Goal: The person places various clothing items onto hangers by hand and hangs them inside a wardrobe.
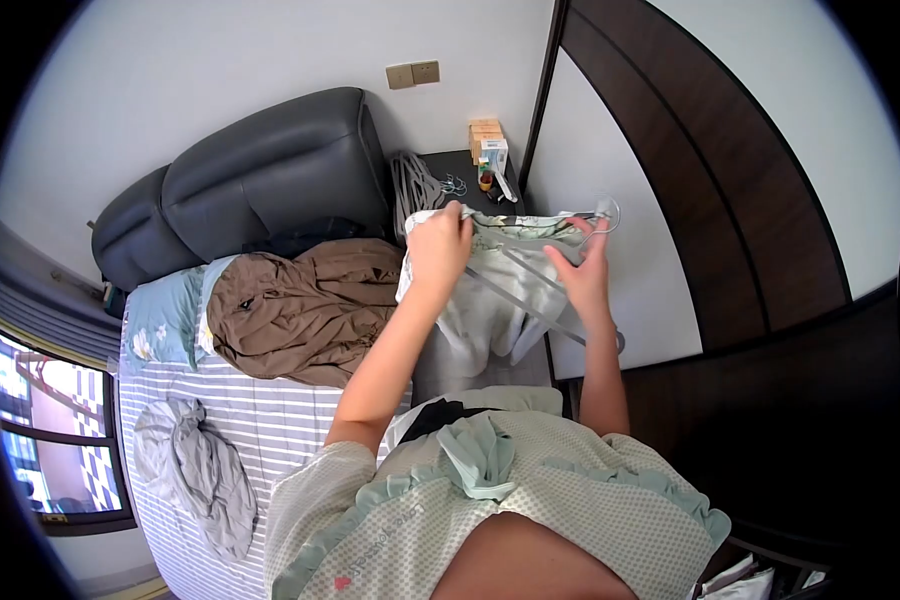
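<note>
In front of my body hangs a white garment (475, 318) with a leafy print along its upper edge. My left hand (440, 245) is closed on that edge at its left end. A grey clothes hanger (540, 312) lies across the garment, its bar slanting down to the right and its metal hook pointing right. My right hand (585, 268) grips the hanger near the hook, with thumb and fingers curved around the printed edge. Exactly how much cloth is in that grip is hard to make out.
A brown jacket (305, 305) and a grey garment (198, 475) lie on the striped bed (290, 425). More grey hangers (415, 190) rest on the dark nightstand (460, 165), beside boxes (487, 140) and a small bottle (485, 178). A wardrobe (620, 210) stands close on the right.
</note>
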Motion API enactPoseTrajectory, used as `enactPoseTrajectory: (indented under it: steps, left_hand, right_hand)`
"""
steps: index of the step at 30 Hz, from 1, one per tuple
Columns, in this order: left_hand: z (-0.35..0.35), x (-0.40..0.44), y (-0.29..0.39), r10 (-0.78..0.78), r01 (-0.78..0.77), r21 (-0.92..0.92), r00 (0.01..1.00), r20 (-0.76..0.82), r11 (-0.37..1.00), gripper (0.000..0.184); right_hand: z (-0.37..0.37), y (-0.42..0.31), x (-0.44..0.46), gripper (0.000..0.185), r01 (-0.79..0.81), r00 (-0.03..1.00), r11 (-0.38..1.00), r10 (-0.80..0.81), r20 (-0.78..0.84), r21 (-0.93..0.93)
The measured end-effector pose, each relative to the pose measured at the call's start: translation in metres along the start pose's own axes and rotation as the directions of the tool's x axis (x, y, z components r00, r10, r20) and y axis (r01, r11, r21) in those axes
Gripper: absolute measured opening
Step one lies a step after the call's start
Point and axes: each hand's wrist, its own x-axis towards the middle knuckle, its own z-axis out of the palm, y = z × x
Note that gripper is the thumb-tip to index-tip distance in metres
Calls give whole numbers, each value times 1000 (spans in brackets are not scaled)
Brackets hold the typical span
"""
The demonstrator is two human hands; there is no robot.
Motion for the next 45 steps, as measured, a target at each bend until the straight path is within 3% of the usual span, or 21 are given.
enactPoseTrajectory:
  steps: [1, 4, 7, 11, 14, 16, 17, 20, 22, 24, 26, 28, 29, 32, 33, 36, 39, 42, 45]
  left_hand:
    - [4, -1, 3, 7, -7, 4, 1000, -2, 1000, 14]
    - [13, -3, 11, 55, -55, -18, 998, 12, 998, 14]
    - [16, -14, 25, 101, -97, -69, 993, 57, 993, 14]
    - [25, -33, 49, 147, -132, -153, 985, 94, 979, 13]
    - [27, -41, 63, 172, -145, -216, 979, 109, 966, 13]
    - [22, -40, 69, 192, -160, -211, 971, 144, 964, 13]
    - [16, -35, 65, 325, -314, -199, 945, 25, 928, 14]
    - [-18, -5, 55, 520, -533, -10, 829, -205, 846, 17]
    - [-19, 18, 37, 617, -630, 22, 752, -232, 776, 19]
    - [-25, 21, 20, 652, -655, -62, 756, -64, 753, 21]
    - [-34, 18, 6, 610, -564, -231, 737, 292, 792, 22]
    - [-41, 17, 0, 580, -527, -244, 766, 279, 814, 22]
    - [-43, 16, -6, 569, -509, -267, 784, 249, 818, 21]
    - [-63, 16, -18, 456, -364, -332, 850, 263, 870, 16]
    - [-69, 16, -22, 429, -338, -331, 865, 259, 881, 15]
    - [-82, 17, -30, 363, -253, -376, 897, 255, 891, 14]
    - [-84, 18, -43, 316, -177, -466, 918, 239, 867, 15]
    - [-82, 17, -53, 211, -74, -513, 954, 212, 855, 15]
    - [-86, 24, -58, 119, 14, -555, 972, 202, 832, 15]
  right_hand:
    - [5, 1, -2, 78, 85, 996, 993, -86, -7, -87]
    - [3, 3, -2, 81, 141, 989, 988, -138, 51, -70]
    - [-5, -8, 1, 81, 61, 992, 998, -58, 109, -19]
    - [11, 15, -5, 75, 203, 977, 979, -201, 73, -14]
    - [16, 6, -9, 69, 83, 984, 996, -80, 158, -13]
    - [14, 10, -9, 64, 77, 989, 990, -91, 119, 117]
    - [9, 12, -7, 64, 90, 989, 977, -110, 100, 191]
    - [-3, 10, -4, 69, 103, 990, 950, -126, 59, 295]
    - [-6, 11, -1, 75, 109, 988, 940, -137, 68, 322]
    - [-12, -4, 0, 83, -53, 985, 969, 11, 174, 242]
    - [-14, -5, 4, 88, -121, 982, 932, 61, 181, 343]
    - [-10, 6, 9, 91, -83, 995, 789, 32, 95, 608]
    - [-10, 12, 12, 80, -104, 994, 796, 103, 37, 596]
    - [-40, 14, 19, 70, -404, 915, 791, 355, 193, 460]
    - [-49, 19, 20, 65, -343, 933, 910, 301, 197, 234]
    - [-72, 20, 29, 56, -470, 834, 861, 505, 223, -194]
    - [-90, 28, 35, 47, -350, 830, 839, 484, 277, -417]
    - [-98, 44, 38, 42, 28, 914, 722, 262, 311, -691]
    - [-96, 42, 36, 41, 92, 949, 626, 180, 257, -774]
